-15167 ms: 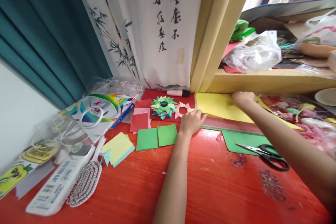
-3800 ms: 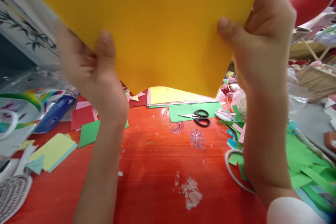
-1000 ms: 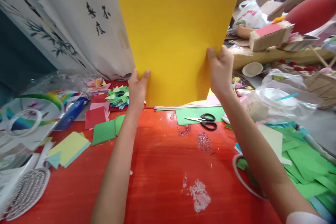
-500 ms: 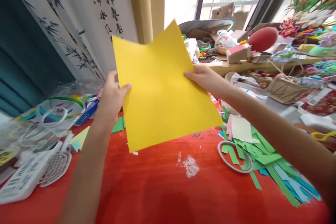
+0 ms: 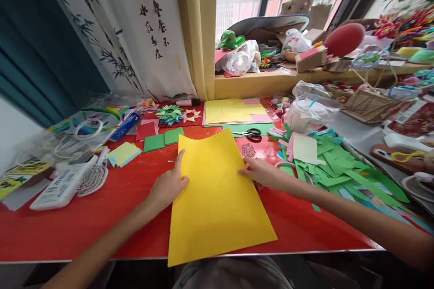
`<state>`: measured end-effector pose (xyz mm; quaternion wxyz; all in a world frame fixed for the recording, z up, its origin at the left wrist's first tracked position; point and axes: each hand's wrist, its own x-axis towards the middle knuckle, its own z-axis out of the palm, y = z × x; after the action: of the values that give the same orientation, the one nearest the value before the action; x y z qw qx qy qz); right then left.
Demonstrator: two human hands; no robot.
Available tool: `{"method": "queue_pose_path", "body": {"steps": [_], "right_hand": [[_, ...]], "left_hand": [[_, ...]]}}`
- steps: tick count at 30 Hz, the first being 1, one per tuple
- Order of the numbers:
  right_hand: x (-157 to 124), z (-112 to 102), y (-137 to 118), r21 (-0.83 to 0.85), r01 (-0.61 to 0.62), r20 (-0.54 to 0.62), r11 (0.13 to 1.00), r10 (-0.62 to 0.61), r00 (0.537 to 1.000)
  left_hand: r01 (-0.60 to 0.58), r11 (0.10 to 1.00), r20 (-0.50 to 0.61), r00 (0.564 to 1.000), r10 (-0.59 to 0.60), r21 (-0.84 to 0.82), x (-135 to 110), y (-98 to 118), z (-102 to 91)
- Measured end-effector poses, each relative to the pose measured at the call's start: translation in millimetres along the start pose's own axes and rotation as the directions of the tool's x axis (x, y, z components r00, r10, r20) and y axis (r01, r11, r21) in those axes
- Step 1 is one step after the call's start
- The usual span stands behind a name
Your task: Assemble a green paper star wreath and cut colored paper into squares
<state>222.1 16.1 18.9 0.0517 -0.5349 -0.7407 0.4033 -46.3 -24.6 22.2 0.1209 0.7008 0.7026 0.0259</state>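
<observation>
A large yellow sheet of paper [image 5: 217, 198] spans the space between my hands, slightly bowed along its far edge. Its near edge reaches past the table's front edge. My left hand [image 5: 169, 184] grips the left side, thumb on top and forefinger stretched along the edge. On the right side, my right hand [image 5: 262, 174] pinches the paper, its other fingers partly hidden underneath. Just beyond the sheet lie black-handled scissors [image 5: 253, 135] and a stack of yellow and pink paper [image 5: 230, 112]. Green paper squares [image 5: 163, 141] rest left of its far corner.
The red table [image 5: 135, 216] ends close to my body. Green and blue paper strips [image 5: 335, 162] are heaped at the right. A white box-like item [image 5: 64, 185] and a hairbrush [image 5: 93, 179] lie at the left. Folded paper stars [image 5: 169, 115] sit at the back.
Both hands have lowered the yellow sheet from upright in front of me to near the table, closer to my body. The view has shifted, and the scissors and paper stack now show.
</observation>
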Motion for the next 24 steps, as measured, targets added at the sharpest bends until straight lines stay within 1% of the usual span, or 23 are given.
{"method": "queue_pose_path", "body": {"steps": [2, 3, 4, 5, 6, 9, 11, 12, 15, 17, 18, 19, 20, 21, 22, 24], "right_hand": [[-15.6, 1.0, -0.2, -0.123, -0.005, -0.144, 0.992, -0.012, 0.990], [-25.6, 3.0, 1.5, -0.200, -0.015, -0.213, 0.980, -0.028, 0.977], [-36.3, 6.3, 4.9, -0.312, -0.029, -0.278, 0.950, -0.062, 0.958], [-47.0, 10.8, 10.1, -0.402, -0.037, -0.315, 0.915, -0.101, 0.944], [-57.1, 16.3, 17.1, -0.454, -0.027, -0.341, 0.890, -0.146, 0.929], [-78.7, 33.6, 44.0, -0.530, 0.037, -0.382, 0.847, -0.278, 0.881], [-84.5, 41.6, 60.4, -0.588, 0.084, -0.378, 0.804, -0.366, 0.851], [-85.5, 43.8, 66.2, -0.607, 0.092, -0.377, 0.790, -0.388, 0.841], [-85.6, 45.6, 73.1, -0.624, 0.084, -0.381, 0.777, -0.396, 0.836], [-87.1, 46.3, 71.5, -0.624, 0.081, -0.396, 0.777, -0.405, 0.824], [-89.1, 47.5, 70.1, -0.626, 0.085, -0.408, 0.776, -0.417, 0.812], [-91.9, 49.5, 68.7, -0.627, 0.088, -0.419, 0.774, -0.430, 0.800], [-95.4, 52.4, 67.7, -0.626, 0.088, -0.432, 0.775, -0.438, 0.789], [-99.4, 56.0, 67.0, -0.621, 0.085, -0.441, 0.779, -0.438, 0.783], [-103.5, 60.1, 66.7, -0.616, 0.081, -0.444, 0.784, -0.431, 0.786], [-110.8, 68.6, 66.9, -0.596, 0.054, -0.459, 0.801, -0.396, 0.796]], "left_hand": [[-0.018, 0.989, 0.012, 1.000, 0.017, 0.147, -0.7, 4.7, -1.7], [-0.032, 0.979, 0.017, 0.999, 0.029, 0.203, -1.3, 6.1, -1.7], [-0.041, 0.966, 0.020, 0.999, 0.038, 0.255, -2.2, 6.9, -1.2], [-0.044, 0.952, 0.018, 0.999, 0.041, 0.304, -3.2, 7.3, -0.4], [-0.048, 0.936, 0.013, 0.999, 0.046, 0.348, -4.2, 7.2, 0.3], [-0.069, 0.892, 0.006, 0.997, 0.074, 0.446, -6.9, 6.0, 0.7], [-0.081, 0.871, 0.013, 0.996, 0.086, 0.485, -8.5, 5.4, -0.5], [-0.090, 0.860, 0.016, 0.995, 0.095, 0.502, -9.3, 5.4, -1.2], [-0.125, 0.829, 0.004, 0.989, 0.146, 0.546, -10.8, 6.3, -1.3], [-0.157, 0.815, -0.052, 0.973, 0.223, 0.558, -9.8, 6.9, 1.7], [-0.181, 0.811, -0.097, 0.955, 0.279, 0.556, -8.5, 6.7, 4.3], [-0.216, 0.805, -0.152, 0.924, 0.352, 0.553, -6.6, 6.1, 7.4], [-0.262, 0.795, -0.213, 0.875, 0.435, 0.547, -4.3, 5.0, 10.8], [-0.317, 0.778, -0.273, 0.809, 0.520, 0.543, -1.6, 3.5, 14.5], [-0.374, 0.753, -0.326, 0.732, 0.598, 0.541, 1.2, 1.6, 18.0], [-0.493, 0.678, -0.399, 0.559, 0.727, 0.544, 6.3, -2.3, 24.2]]}}
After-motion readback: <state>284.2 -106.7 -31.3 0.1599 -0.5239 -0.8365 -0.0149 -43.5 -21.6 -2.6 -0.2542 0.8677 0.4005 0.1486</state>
